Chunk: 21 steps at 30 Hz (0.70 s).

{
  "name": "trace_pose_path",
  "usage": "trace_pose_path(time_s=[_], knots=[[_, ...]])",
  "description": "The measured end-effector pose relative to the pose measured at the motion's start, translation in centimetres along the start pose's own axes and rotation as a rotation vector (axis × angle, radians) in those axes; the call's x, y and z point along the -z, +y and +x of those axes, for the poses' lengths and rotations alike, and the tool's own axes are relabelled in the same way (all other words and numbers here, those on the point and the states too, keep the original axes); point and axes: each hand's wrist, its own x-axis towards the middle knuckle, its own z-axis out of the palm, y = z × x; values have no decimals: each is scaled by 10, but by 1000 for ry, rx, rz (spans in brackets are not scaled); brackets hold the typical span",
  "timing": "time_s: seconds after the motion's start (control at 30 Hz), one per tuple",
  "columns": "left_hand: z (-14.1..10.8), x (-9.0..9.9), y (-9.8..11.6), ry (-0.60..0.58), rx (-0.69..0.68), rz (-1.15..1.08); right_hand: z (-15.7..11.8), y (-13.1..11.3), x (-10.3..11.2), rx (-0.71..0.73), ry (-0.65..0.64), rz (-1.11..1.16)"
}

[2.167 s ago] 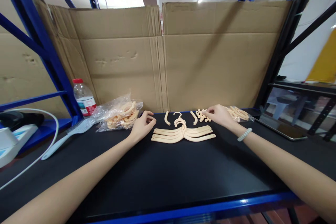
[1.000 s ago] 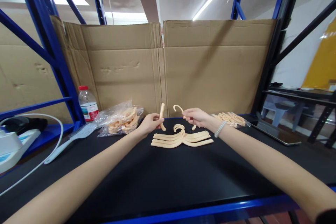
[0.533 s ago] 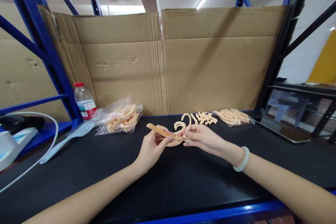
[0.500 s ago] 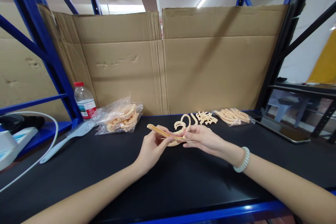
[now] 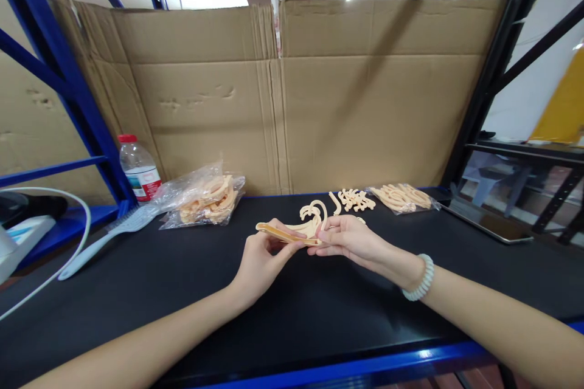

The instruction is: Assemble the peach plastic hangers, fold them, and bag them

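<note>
Between my two hands I hold a flat, pale wooden-looking piece (image 5: 278, 232) a little above the black table. My left hand (image 5: 264, 255) pinches it between thumb and fingers near its middle. At its right end, the fingertips of my right hand (image 5: 344, 237) are closed on it; a pale bracelet circles that wrist. Just behind the hands are curved pale pieces (image 5: 323, 209), partly hidden, and I cannot tell whether they join the held one. Farther back lie a short curved strip (image 5: 335, 203) and a heap of small knobbly pieces (image 5: 356, 199).
Clear bags of pale parts lie at left (image 5: 212, 200) and right (image 5: 404, 197). At left are a bottle (image 5: 140, 173), a light hairbrush (image 5: 107, 240) and a white cable (image 5: 84, 237). A dark flat device (image 5: 486, 223) lies at right. Cardboard (image 5: 205, 97) stands behind the black table (image 5: 292, 328).
The view has shifted slightly. Both hands keep hold of the flat piece, which looks a little more level, its left end lower than before.
</note>
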Motion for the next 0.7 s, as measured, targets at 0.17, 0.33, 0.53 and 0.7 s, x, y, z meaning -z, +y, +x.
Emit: trace_pose_path(time_s=[0.17,0.33,0.53,0.7], knots=[[-1,-2,-2,-4,10,-16,1,5,-4,30,67,-33],[-4,-4,0,42,59,-22,-2,4,-12,94,127,-23],[-7,-6,3,78,110,-37,-3,5,-17,144,154,-40],[-6,-8,3,77,135,-119,-5,4,-20,168,178,-26]])
